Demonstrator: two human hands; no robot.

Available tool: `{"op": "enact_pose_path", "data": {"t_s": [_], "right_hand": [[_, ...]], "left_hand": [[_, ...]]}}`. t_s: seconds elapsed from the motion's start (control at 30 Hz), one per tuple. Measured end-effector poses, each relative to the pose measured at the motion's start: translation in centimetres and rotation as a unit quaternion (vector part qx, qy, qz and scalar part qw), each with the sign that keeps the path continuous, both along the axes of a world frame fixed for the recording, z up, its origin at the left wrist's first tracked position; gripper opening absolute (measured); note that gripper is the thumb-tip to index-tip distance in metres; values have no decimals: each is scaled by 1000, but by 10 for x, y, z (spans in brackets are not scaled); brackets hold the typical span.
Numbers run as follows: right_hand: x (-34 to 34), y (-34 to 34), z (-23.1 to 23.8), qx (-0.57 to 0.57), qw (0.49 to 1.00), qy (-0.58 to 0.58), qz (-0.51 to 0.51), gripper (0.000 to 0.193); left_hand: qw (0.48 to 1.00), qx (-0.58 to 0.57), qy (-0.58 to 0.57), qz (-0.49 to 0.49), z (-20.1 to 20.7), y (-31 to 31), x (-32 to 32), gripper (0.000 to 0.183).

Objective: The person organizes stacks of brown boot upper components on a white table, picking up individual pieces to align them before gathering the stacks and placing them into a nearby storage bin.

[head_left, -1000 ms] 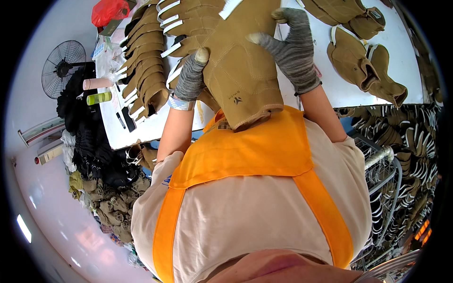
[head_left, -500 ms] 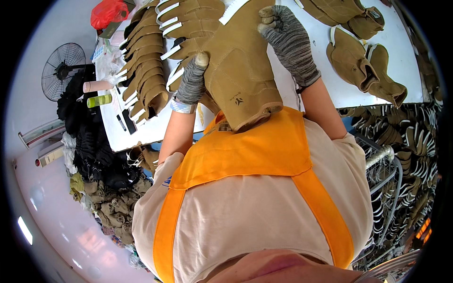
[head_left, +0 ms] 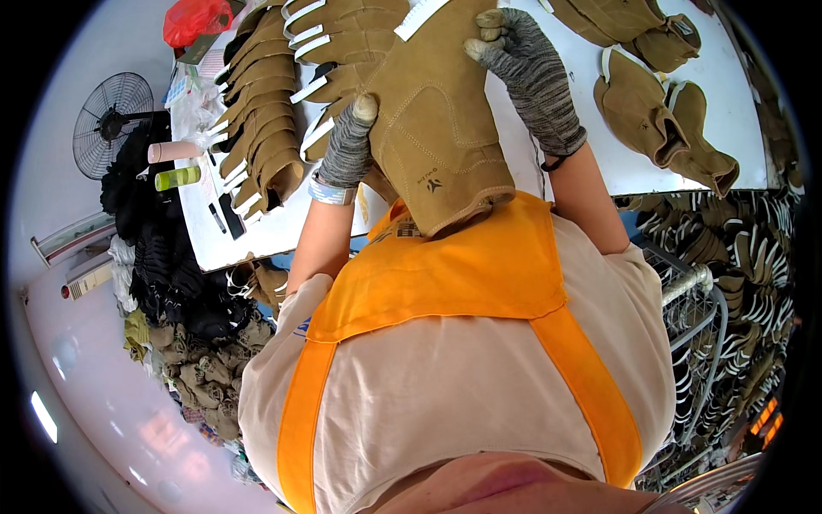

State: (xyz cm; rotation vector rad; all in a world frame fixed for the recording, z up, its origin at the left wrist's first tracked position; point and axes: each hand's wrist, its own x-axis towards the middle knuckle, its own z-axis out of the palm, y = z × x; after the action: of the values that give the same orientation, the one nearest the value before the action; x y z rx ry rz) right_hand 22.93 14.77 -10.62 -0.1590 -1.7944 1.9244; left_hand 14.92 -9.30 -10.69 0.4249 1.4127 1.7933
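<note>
A brown boot upper (head_left: 437, 120) with a white strip along its top edge is held up in front of me, its lower end resting against my orange apron (head_left: 445, 274). My left hand (head_left: 347, 146), in a grey knit glove with bare-looking pale fingertips, grips its left edge, the thumb lying on the front face. At the upper right edge, my right hand (head_left: 535, 86) in a matching glove has its fingertips closed over the material. Whatever lies between those fingertips is partly hidden. Stitched curves and a small dark mark show on the upper's face.
Rows of similar boot uppers (head_left: 261, 141) lie overlapped on the white table (head_left: 565, 171). More uppers (head_left: 638, 107) lie at the right. A green roll (head_left: 177, 178), a red bag (head_left: 195, 21) and a fan (head_left: 111, 124) are at left. A metal rack (head_left: 698, 317) stands at lower right.
My right fingertips have shifted slightly along the upper's right edge. The left hand and the boot upper stay almost in place.
</note>
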Motion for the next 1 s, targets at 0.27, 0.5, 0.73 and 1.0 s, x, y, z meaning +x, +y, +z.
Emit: {"op": "enact_pose_path", "data": {"t_s": [0.27, 0.5, 0.73, 1.0], "right_hand": [[-1, -6, -2, -23, 999, 40, 29, 35], [3, -1, -7, 2, 1000, 24, 16, 31], [2, 6, -16, 26, 999, 38, 20, 31], [1, 5, -14, 27, 999, 26, 27, 33]], "left_hand": [[1000, 13, 16, 8, -5, -3, 2, 89], [1000, 0, 20, 15, -7, -4, 1, 89], [999, 2, 13, 33, -9, -4, 4, 91], [999, 4, 10, 30, -8, -3, 5, 91]]}}
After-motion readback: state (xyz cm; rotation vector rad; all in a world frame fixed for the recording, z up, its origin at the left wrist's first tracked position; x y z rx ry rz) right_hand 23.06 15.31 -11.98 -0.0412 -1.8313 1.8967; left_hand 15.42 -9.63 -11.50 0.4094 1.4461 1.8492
